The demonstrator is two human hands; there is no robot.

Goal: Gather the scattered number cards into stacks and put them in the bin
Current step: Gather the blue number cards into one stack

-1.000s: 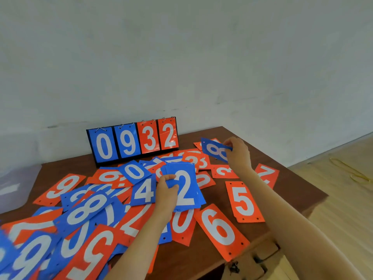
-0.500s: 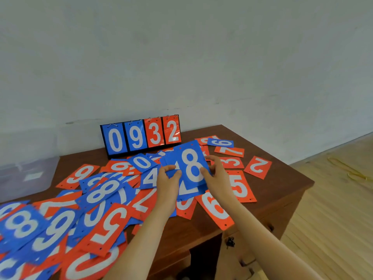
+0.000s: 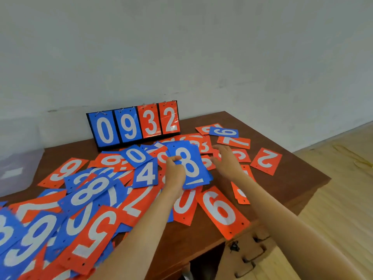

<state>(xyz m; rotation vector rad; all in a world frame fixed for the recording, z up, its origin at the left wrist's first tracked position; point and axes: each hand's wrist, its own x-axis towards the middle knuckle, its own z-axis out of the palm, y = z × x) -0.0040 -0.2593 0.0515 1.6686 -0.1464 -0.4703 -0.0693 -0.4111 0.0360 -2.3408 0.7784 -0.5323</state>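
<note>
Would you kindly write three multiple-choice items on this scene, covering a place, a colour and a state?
1. Where does the scoreboard stand?
A. at the table's back edge by the wall
B. on the floor
C. in the bin

2. What colour is the 8 card topping the stack in the left hand?
A. orange
B. blue
C. green

3. What is the right hand doing?
A. gripping the stack
B. resting on the floor
C. open, holding nothing

Answers: 1 A, it stands behind the cards near the wall; 2 B, white 8 on blue; 3 C, fingers spread above orange cards.
</note>
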